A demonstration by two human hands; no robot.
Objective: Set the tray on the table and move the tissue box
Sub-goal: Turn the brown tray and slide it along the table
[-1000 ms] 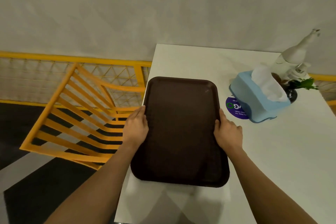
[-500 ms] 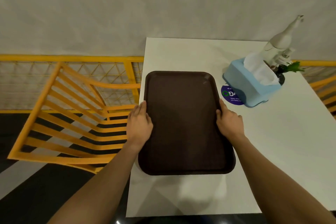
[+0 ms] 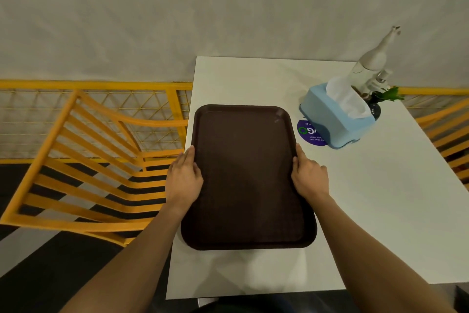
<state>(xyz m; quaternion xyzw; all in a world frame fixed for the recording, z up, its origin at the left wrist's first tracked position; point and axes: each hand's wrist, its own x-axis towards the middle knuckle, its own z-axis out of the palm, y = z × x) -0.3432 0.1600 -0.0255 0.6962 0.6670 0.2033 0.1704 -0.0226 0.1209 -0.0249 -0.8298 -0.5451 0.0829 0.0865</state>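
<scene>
**Tray down at table's left edge, tissue box untouched**

While I watch via the head cam, the dark brown tray (image 3: 247, 175) lies flat on the white table (image 3: 380, 211), its long side running away from me, left rim right at the table's left edge. Both hands grip it at mid-length: left hand (image 3: 184, 180) wrapped on the left rim, right hand (image 3: 309, 177) on the right rim w/ thumb on top. The blue tissue box (image 3: 335, 119) sits near the tray's far right corner, apart from it, partly covering a round purple sticker (image 3: 309, 135); a white tissue sticks up from its slot. Behind the box: a pale bottle (image 3: 373, 64) & small potted plant (image 3: 380, 99). An orange slatted chair (image 3: 88, 165) stands left of the table.
</scene>
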